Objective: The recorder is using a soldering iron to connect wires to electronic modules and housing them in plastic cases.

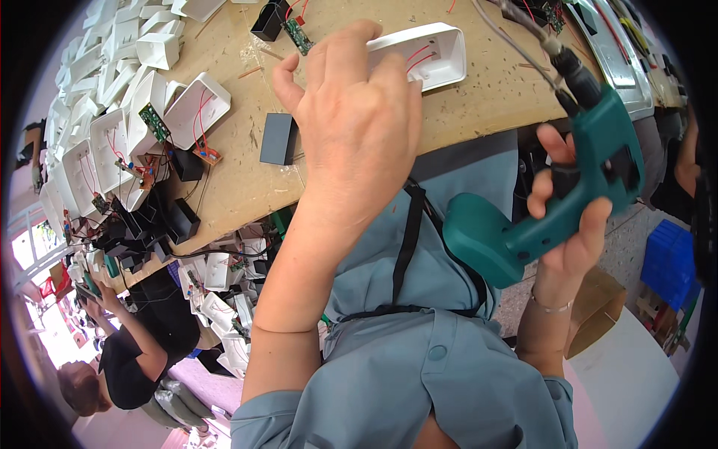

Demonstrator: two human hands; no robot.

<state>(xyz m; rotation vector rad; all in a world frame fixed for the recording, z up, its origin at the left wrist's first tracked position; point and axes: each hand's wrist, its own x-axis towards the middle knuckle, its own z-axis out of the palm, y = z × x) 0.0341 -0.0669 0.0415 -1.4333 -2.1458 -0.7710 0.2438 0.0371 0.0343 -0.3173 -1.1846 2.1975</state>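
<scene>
Green power tool (550, 233) — clasped in the right hand (570, 251); left hand (355, 112), fingers parted, over white housing (450, 69) on tabletop (493, 101) — whether gripping, cannot be told.

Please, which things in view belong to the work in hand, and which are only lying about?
Apparently in use:
- green power tool, held by the right hand
- white housing with red wires, at the left hand

Apparently lying about:
- loose black box
- blue crate
- cardboard box

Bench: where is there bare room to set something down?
On the bench, bare patches lie between the white tray and the cable, and between the black box and nearest white casing. Crowded: the left side, heaped with casings.
</scene>
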